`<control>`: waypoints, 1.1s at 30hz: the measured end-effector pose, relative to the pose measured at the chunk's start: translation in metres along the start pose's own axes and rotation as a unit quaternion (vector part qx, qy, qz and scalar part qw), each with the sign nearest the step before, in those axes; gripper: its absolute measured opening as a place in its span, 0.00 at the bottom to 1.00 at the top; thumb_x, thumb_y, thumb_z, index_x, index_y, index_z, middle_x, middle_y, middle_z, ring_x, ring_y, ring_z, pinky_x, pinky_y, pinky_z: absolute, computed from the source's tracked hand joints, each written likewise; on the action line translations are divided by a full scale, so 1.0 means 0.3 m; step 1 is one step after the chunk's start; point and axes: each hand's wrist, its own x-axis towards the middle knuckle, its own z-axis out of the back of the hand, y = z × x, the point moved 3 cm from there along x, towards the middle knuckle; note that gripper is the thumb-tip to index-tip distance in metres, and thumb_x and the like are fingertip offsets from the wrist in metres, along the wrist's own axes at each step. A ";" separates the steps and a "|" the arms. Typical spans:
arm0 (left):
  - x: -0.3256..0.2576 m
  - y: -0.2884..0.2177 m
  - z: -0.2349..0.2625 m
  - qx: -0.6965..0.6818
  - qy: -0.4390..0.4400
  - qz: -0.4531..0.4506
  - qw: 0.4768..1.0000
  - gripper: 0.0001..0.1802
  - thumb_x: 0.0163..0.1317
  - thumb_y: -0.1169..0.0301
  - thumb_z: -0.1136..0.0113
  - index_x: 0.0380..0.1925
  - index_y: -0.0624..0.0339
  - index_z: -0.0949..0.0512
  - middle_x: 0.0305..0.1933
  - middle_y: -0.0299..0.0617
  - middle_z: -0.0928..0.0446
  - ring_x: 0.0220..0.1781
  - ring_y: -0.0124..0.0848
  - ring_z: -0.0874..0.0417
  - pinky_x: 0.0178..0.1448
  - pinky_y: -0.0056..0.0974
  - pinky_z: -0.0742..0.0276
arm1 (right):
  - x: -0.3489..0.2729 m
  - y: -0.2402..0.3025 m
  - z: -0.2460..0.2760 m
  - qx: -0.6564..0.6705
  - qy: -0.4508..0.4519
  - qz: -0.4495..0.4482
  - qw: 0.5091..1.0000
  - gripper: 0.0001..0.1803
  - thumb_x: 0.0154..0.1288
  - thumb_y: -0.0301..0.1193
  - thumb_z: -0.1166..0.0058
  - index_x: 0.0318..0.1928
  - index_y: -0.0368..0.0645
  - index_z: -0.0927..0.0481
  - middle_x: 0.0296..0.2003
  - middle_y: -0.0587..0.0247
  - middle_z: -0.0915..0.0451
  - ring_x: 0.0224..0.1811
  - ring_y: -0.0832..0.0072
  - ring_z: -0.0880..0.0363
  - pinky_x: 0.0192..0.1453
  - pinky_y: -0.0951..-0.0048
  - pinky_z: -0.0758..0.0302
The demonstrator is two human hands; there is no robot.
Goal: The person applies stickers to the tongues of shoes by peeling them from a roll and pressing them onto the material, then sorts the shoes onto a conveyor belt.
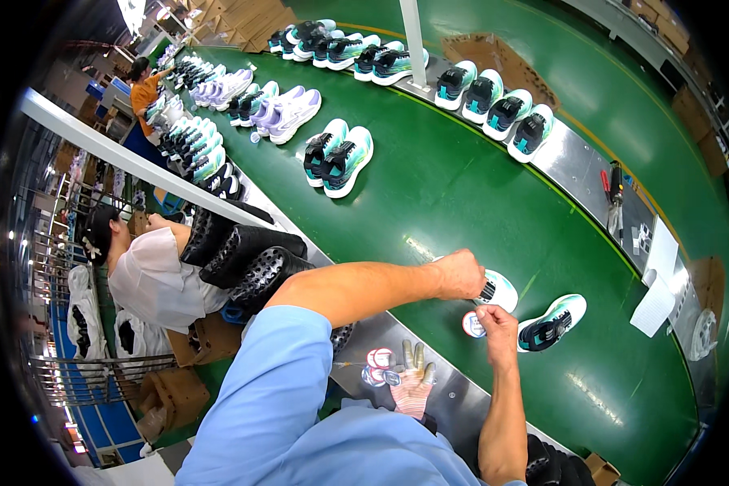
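My left hand is closed above a white and mint sneaker on the green belt. Its fingers cover part of the shoe, and what they grip is hidden. Closer to me, my right hand pinches a round white tag with a coloured rim, or its cord, beside that shoe. A second sneaker, black, white and mint, lies just right of my right hand. On the metal edge in front of me are several round tags and a striped work glove.
Farther up the green belt stand a black and mint pair and lilac sneakers. More sneakers line the far metal ledge, with pliers and paper sheets. Black boots and a co-worker are at left.
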 end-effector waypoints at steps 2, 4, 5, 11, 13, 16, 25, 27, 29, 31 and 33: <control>0.018 -0.013 0.002 -0.038 -0.009 0.001 0.999 0.08 0.58 0.68 0.37 0.33 0.58 0.15 0.37 0.48 0.15 0.39 0.43 0.10 0.38 0.49 0.17 | -0.005 0.005 0.008 -0.003 0.005 -0.011 1.000 0.08 0.71 0.26 0.36 0.47 0.33 0.13 0.36 0.68 0.14 0.36 0.84 0.20 0.43 0.79 0.23; 0.010 -0.004 0.013 -0.086 -0.018 0.002 0.996 0.07 0.56 0.68 0.37 0.31 0.59 0.17 0.36 0.50 0.16 0.37 0.46 0.11 0.38 0.51 0.17 | -0.006 0.011 0.007 0.004 0.015 -0.018 1.000 0.09 0.71 0.26 0.36 0.47 0.33 0.13 0.38 0.66 0.13 0.38 0.83 0.18 0.45 0.79 0.22; 0.018 -0.008 0.027 -0.134 -0.026 0.041 0.990 0.08 0.56 0.68 0.37 0.32 0.60 0.17 0.37 0.50 0.16 0.37 0.47 0.11 0.39 0.51 0.16 | -0.008 0.015 0.006 -0.009 0.023 -0.034 0.999 0.10 0.69 0.25 0.34 0.47 0.32 0.13 0.39 0.65 0.12 0.38 0.82 0.17 0.45 0.79 0.22; 0.043 -0.004 0.035 -0.298 -0.080 0.251 0.918 0.10 0.54 0.71 0.40 0.36 0.61 0.16 0.31 0.57 0.17 0.36 0.58 0.14 0.43 0.58 0.18 | -0.036 0.072 -0.001 -0.021 0.055 -0.034 0.998 0.10 0.67 0.22 0.34 0.47 0.32 0.13 0.39 0.64 0.12 0.39 0.82 0.16 0.47 0.79 0.21; 0.026 -0.008 0.030 -0.359 -0.122 0.285 0.880 0.09 0.55 0.74 0.40 0.36 0.62 0.17 0.29 0.60 0.18 0.36 0.60 0.15 0.45 0.59 0.19 | -0.027 0.085 0.004 -0.083 0.054 -0.014 0.995 0.10 0.68 0.24 0.35 0.48 0.32 0.13 0.38 0.66 0.12 0.40 0.82 0.16 0.46 0.78 0.20; -0.007 -0.042 0.029 -0.442 -0.184 0.318 0.819 0.10 0.55 0.76 0.40 0.38 0.62 0.17 0.29 0.59 0.18 0.37 0.58 0.14 0.46 0.57 0.19 | -0.003 0.062 0.007 -0.189 0.036 0.044 0.980 0.10 0.71 0.29 0.37 0.46 0.35 0.13 0.33 0.58 0.11 0.34 0.74 0.14 0.40 0.71 0.20; -0.052 -0.096 -0.042 -0.551 -0.051 0.322 0.768 0.19 0.54 0.73 0.37 0.48 0.56 0.12 0.42 0.56 0.14 0.44 0.50 0.13 0.50 0.49 0.18 | 0.005 0.155 -0.068 -0.517 0.014 0.245 0.820 0.07 0.68 0.29 0.41 0.44 0.44 0.23 0.25 0.45 0.17 0.29 0.43 0.16 0.33 0.46 0.21; -0.059 -0.095 -0.008 -0.624 0.017 0.359 0.694 0.18 0.56 0.75 0.38 0.48 0.57 0.12 0.34 0.54 0.14 0.27 0.42 0.12 0.33 0.45 0.15 | -0.002 0.181 -0.069 -0.524 -0.040 0.290 0.800 0.06 0.69 0.29 0.41 0.43 0.45 0.23 0.25 0.48 0.17 0.28 0.47 0.15 0.33 0.49 0.22; -0.069 -0.093 -0.027 -0.610 -0.001 0.365 0.703 0.17 0.57 0.76 0.38 0.47 0.58 0.12 0.30 0.53 0.15 0.19 0.37 0.16 0.25 0.42 0.19 | -0.015 0.192 -0.083 -0.543 -0.069 0.314 0.775 0.05 0.70 0.28 0.41 0.42 0.44 0.23 0.23 0.54 0.19 0.26 0.54 0.16 0.31 0.53 0.24; -0.067 -0.089 -0.034 -0.605 -0.002 0.382 0.698 0.17 0.56 0.76 0.37 0.47 0.59 0.12 0.33 0.55 0.14 0.26 0.42 0.12 0.32 0.44 0.16 | -0.019 0.188 -0.085 -0.555 -0.089 0.317 0.764 0.04 0.70 0.28 0.41 0.41 0.44 0.23 0.23 0.54 0.19 0.27 0.54 0.16 0.31 0.53 0.24; -0.074 -0.097 -0.111 -0.493 -0.146 0.364 0.777 0.20 0.54 0.77 0.37 0.49 0.59 0.13 0.43 0.57 0.14 0.45 0.51 0.11 0.51 0.47 0.16 | -0.013 0.176 -0.097 -0.559 -0.096 0.357 0.742 0.05 0.67 0.26 0.40 0.40 0.43 0.23 0.24 0.56 0.19 0.27 0.56 0.17 0.30 0.53 0.24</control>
